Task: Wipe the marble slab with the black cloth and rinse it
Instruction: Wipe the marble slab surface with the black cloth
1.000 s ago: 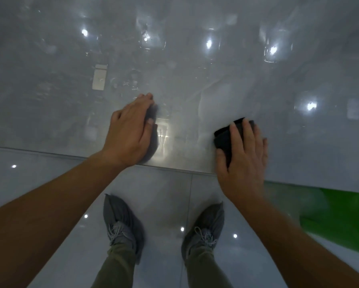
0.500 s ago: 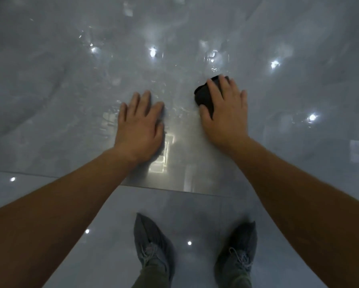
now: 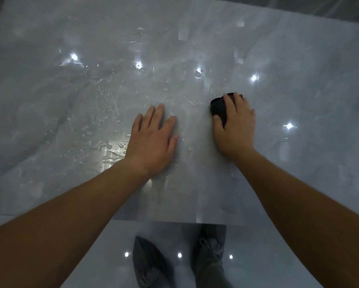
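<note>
Currently right hand presses flat on the small bunched black cloth, grip pinning it to the glossy grey marble slab. Left hand, grip released, lies palm-down beside it, water droplets just left.

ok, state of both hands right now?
Left hand: open, flat on the marble slab, empty.
Right hand: pressing the black cloth onto the slab.

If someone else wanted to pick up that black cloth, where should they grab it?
Probably the bunched far-left corner of the black cloth, coming from the far left. That is the only part showing; the right hand lies flat over the rest, pressing it onto the wet marble slab.
</note>
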Demonstrator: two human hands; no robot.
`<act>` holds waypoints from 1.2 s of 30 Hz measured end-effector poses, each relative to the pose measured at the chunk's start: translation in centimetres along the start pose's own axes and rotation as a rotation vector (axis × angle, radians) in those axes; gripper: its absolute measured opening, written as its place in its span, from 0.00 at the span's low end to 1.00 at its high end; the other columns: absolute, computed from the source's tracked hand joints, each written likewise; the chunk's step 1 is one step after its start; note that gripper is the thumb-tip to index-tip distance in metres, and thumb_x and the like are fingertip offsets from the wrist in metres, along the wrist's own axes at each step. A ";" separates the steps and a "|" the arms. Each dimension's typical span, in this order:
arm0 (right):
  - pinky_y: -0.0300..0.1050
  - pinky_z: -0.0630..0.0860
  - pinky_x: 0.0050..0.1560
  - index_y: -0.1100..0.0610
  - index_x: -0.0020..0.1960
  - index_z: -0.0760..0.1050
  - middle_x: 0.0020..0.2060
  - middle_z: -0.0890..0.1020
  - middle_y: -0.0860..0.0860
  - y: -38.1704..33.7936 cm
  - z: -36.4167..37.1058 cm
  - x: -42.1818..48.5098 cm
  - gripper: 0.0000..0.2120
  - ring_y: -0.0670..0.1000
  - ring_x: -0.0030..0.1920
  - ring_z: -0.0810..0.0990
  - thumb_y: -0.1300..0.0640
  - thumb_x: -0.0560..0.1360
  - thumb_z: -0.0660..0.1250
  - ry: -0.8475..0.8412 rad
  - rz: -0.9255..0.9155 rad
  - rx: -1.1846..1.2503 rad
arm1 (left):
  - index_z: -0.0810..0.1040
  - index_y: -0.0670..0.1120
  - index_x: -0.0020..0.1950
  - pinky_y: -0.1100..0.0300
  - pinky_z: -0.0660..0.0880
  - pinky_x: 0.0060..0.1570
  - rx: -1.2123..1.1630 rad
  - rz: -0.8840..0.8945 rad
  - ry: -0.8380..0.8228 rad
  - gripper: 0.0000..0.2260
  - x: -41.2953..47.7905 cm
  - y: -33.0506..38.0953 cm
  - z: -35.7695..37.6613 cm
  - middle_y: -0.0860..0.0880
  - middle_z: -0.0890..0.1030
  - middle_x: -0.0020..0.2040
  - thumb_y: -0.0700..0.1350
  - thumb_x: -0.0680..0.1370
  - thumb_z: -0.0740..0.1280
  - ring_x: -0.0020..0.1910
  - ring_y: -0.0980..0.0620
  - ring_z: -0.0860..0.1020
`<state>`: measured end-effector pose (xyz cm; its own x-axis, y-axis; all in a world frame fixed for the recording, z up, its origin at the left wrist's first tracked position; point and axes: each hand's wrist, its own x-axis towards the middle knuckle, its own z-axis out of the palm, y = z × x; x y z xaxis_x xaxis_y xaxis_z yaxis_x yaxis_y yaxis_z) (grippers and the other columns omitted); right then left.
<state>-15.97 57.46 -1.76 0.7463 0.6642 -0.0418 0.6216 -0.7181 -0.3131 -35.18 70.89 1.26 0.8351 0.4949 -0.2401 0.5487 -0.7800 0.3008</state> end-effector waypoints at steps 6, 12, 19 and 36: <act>0.61 0.50 0.79 0.52 0.78 0.63 0.79 0.61 0.53 3.0 -1.3 -1.4 0.29 0.56 0.81 0.54 0.46 0.79 0.60 -0.212 -0.522 -0.018 | 0.56 0.51 0.81 0.46 0.41 0.79 0.015 -0.006 -0.019 0.33 4.7 0.9 -0.5 0.44 0.48 0.83 0.61 0.79 0.38 0.81 0.45 0.44; 0.66 0.59 0.74 0.54 0.77 0.66 0.76 0.67 0.56 5.2 -1.9 14.1 0.31 0.60 0.77 0.63 0.45 0.76 0.58 -0.036 -0.154 -0.036 | 0.55 0.50 0.81 0.46 0.41 0.78 0.031 -0.025 0.027 0.32 12.1 1.6 -1.7 0.44 0.47 0.83 0.61 0.79 0.40 0.81 0.44 0.44; 0.61 0.48 0.79 0.51 0.79 0.62 0.80 0.61 0.52 6.0 -2.4 12.0 0.30 0.55 0.81 0.54 0.47 0.78 0.61 -0.238 -0.549 0.014 | 0.54 0.50 0.81 0.45 0.43 0.78 0.043 -0.035 0.030 0.31 18.8 3.1 -2.9 0.43 0.48 0.83 0.60 0.80 0.42 0.81 0.44 0.45; 0.30 0.64 0.65 0.53 0.74 0.70 0.65 0.75 0.44 5.6 -7.0 15.8 0.22 0.41 0.64 0.72 0.60 0.81 0.63 -0.289 -0.009 0.635 | 0.72 0.53 0.72 0.60 0.67 0.69 -0.764 -0.191 0.003 0.20 21.9 8.1 -7.1 0.52 0.74 0.70 0.59 0.83 0.58 0.69 0.54 0.71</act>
<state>0.97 62.51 2.49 0.5939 0.7615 -0.2596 0.3021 -0.5101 -0.8053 -12.13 78.11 4.96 0.7233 0.5958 -0.3491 0.5561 -0.2028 0.8060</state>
